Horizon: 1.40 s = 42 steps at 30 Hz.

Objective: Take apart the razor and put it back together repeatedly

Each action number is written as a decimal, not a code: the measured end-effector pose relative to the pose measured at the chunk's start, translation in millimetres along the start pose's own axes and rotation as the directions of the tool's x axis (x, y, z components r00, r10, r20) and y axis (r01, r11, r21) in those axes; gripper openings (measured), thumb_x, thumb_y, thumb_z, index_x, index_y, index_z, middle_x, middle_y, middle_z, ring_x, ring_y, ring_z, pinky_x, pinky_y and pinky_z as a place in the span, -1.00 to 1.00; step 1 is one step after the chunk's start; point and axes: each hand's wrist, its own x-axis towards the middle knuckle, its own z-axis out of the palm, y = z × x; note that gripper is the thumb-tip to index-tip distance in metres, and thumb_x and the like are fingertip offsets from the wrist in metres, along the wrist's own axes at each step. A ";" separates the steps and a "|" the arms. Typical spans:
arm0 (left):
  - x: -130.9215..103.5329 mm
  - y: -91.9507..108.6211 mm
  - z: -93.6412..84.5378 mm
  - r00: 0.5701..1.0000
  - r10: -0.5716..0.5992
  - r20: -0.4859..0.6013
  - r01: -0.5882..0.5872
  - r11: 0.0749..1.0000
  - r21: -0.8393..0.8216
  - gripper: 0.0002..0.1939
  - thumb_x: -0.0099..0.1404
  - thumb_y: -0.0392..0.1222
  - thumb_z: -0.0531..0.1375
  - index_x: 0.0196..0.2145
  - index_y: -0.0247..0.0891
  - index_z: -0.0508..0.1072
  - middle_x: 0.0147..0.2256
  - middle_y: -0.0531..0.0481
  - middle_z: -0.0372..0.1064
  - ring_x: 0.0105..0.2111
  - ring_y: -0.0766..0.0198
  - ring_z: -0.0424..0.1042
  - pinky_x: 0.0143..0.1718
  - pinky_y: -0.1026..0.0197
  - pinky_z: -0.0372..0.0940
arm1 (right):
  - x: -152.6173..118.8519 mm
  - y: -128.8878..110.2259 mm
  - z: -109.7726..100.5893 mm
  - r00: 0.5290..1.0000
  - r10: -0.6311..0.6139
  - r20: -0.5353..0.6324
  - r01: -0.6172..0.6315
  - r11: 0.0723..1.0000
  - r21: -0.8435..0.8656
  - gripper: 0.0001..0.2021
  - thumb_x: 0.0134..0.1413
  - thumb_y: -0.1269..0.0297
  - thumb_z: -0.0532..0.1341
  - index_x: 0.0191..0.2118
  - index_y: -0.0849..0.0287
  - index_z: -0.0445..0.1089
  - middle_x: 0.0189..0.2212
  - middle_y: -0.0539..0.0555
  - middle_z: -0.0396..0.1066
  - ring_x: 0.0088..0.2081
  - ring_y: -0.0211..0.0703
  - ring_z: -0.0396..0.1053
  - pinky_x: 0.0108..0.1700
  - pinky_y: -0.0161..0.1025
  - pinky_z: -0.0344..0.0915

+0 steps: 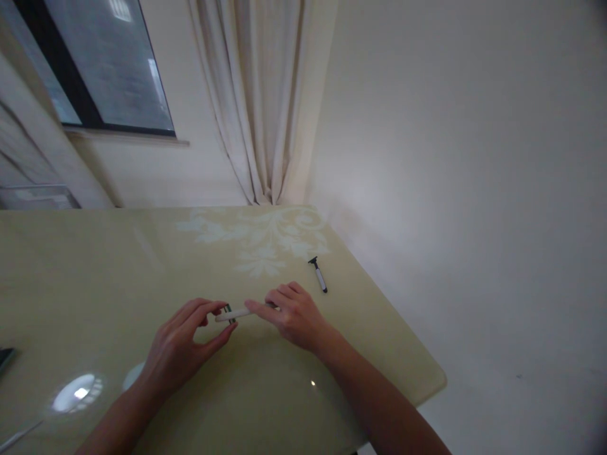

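Note:
Between its thumb and forefinger, my left hand (pixel 177 344) pinches a small dark, green-edged piece that looks like a razor cartridge (pixel 228 308) by its two ends. My right hand (pixel 296 319) is closed around a slim white stick (pixel 241 313), its forefinger stretched along it. The stick's rounded left end lies across the cartridge, and whether the two are joined I cannot tell. A dark part of it shows under the right fingers. Beyond the right hand, a razor (pixel 320 277) with a grey-and-black handle lies on the table, its head pointing away.
The glossy pale green table (pixel 118 265) has a white floral pattern near its far right corner. A white wall (pixel 450 189) runs along its right side. At the left edge lie a dark object (pixel 6 357) and a thin white item (pixel 19 435). Curtains (pixel 258 101) hang behind.

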 end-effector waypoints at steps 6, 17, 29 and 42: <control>1.3 2.2 0.1 1.000 -0.001 0.015 0.001 1.000 -0.004 -0.70 0.31 0.04 0.30 -0.08 -0.14 0.52 -0.24 -0.01 0.52 -0.33 0.24 0.52 -0.30 0.24 0.43 | -0.2 -1.0 0.5 1.000 -0.012 0.015 0.012 1.000 -0.003 -0.64 0.45 0.35 0.12 0.27 -0.02 0.37 -0.31 0.03 0.38 -0.24 -0.13 0.25 -0.20 -0.14 0.11; 1.4 3.3 2.3 0.998 -0.053 0.023 0.053 0.999 -0.014 -0.68 0.32 0.05 0.29 -0.06 -0.15 0.49 -0.27 0.00 0.49 -0.40 0.28 0.45 -0.34 0.25 0.39 | 0.3 0.3 1.8 1.000 -0.006 -0.029 0.006 1.000 -0.008 -0.63 0.47 0.38 0.09 0.26 -0.03 0.38 -0.31 0.03 0.41 -0.24 -0.14 0.25 -0.20 -0.14 0.11; 0.9 1.1 2.8 0.998 -0.060 -0.010 0.060 0.998 -0.015 -0.66 0.33 0.03 0.29 -0.02 -0.16 0.45 -0.26 0.01 0.46 -0.40 0.29 0.40 -0.31 0.23 0.36 | -0.3 0.8 1.2 0.997 0.051 -0.051 -0.050 0.999 0.011 -0.61 0.46 0.39 0.08 0.28 0.02 0.37 -0.29 0.05 0.42 -0.24 -0.12 0.24 -0.18 -0.14 0.09; 0.1 -1.0 4.9 1.000 -0.008 0.000 0.008 0.999 0.038 -0.68 0.36 0.01 0.28 -0.01 -0.16 0.44 -0.23 -0.01 0.47 -0.36 0.26 0.43 -0.32 0.24 0.38 | -1.3 0.5 4.5 0.999 0.010 -0.037 -0.008 0.999 0.040 -0.63 0.47 0.38 0.08 0.26 0.00 0.39 -0.30 0.03 0.41 -0.24 -0.12 0.24 -0.19 -0.13 0.10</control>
